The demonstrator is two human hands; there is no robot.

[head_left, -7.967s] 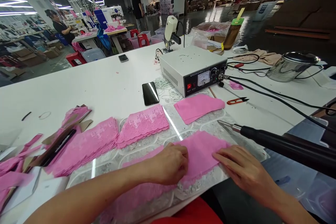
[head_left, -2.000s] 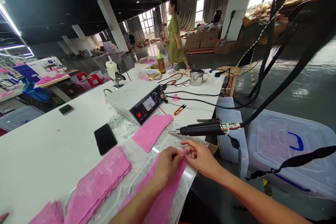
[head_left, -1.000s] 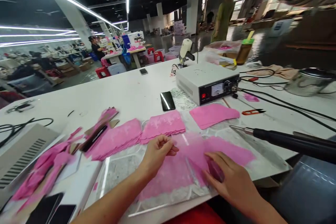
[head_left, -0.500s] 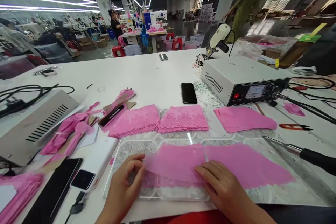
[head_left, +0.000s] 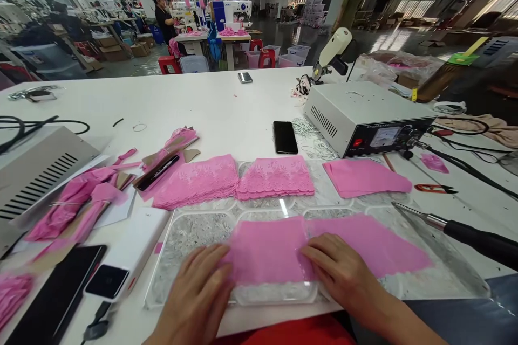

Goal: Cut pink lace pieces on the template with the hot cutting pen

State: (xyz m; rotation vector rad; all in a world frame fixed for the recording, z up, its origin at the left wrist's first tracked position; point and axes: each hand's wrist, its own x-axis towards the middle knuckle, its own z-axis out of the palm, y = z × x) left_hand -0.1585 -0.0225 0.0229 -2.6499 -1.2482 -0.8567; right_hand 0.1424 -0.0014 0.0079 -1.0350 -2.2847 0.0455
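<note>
A thin pink fabric panel (head_left: 269, 250) lies flat on a clear plastic board (head_left: 194, 234) with a marbled look. At the panel's left edge rests my left hand (head_left: 198, 291), fingers extended and close together. My right hand (head_left: 343, 275) lays its fingertips on the right edge; its thumb is partly hidden. A second pink panel (head_left: 372, 245) sits on the board to the right, partly under that hand. Behind are two stacks of pink lace pieces (head_left: 202, 180) and a small pile of plain pink pieces (head_left: 366, 178).
A black-handled hot-tip tool (head_left: 453, 226) lies at right, cabled near a grey control box (head_left: 372, 118). Orange thread snips (head_left: 435, 188) lie beside it. A black phone (head_left: 285, 137) is behind the stacks. At left are a white power bank (head_left: 133, 242) and bundled pink fabric (head_left: 76, 199).
The near panel, whose lower left part was raised, now lies flat. My left hand has gone from curled fingers to extended ones at its edge. The view has shifted slightly.
</note>
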